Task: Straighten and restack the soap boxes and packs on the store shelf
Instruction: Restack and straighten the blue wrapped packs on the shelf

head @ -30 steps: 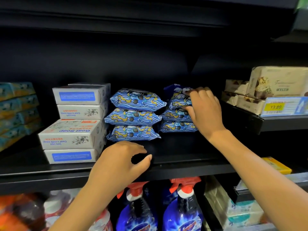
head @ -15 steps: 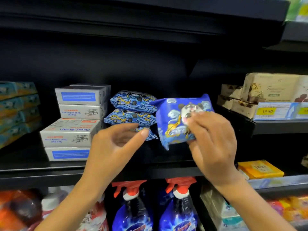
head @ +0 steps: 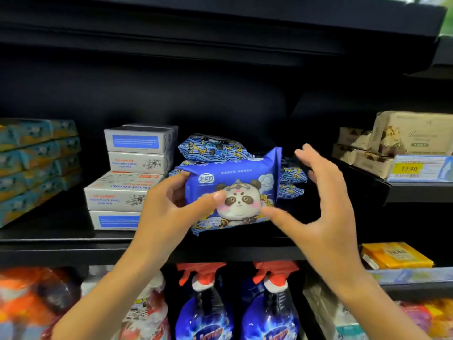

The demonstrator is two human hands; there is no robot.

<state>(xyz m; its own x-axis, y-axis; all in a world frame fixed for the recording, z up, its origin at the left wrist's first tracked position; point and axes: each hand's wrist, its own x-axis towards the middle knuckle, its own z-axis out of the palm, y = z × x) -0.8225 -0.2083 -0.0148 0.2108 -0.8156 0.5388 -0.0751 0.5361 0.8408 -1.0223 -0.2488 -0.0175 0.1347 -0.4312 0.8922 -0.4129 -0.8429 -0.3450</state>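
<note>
1. Blue pack [head: 232, 190]: a soft pack printed with a panda, held clear of the shelf [head: 61, 241] in front of two stacks of like packs. Its printed face is toward the viewer and it is tipped slightly, right end higher. It is judged to be out of its stack so that it can be turned and relaid flat.
2. Left hand [head: 169, 209]: grips the pack's left end, with the thumb pressed on the front face beside the panda and the fingers curled behind. It appears to carry the whole weight.
3. Right hand [head: 326, 207]: wide open, fingers spread and blurred, just beside the pack's right end. The thumb lies over the lower right corner, but contact cannot be told. It holds nothing and is probably placed to steady the free end.
4. Left stack of packs [head: 210, 146] and right stack of packs [head: 293, 175]: these lie flat with the wave pattern outward, largely hidden behind the held pack.
5. Goat soap boxes [head: 137, 168]: four white boxes piled left of the packs. The lower two sit forward of and askew from the upper two, so the pile is not yet squared.
</note>
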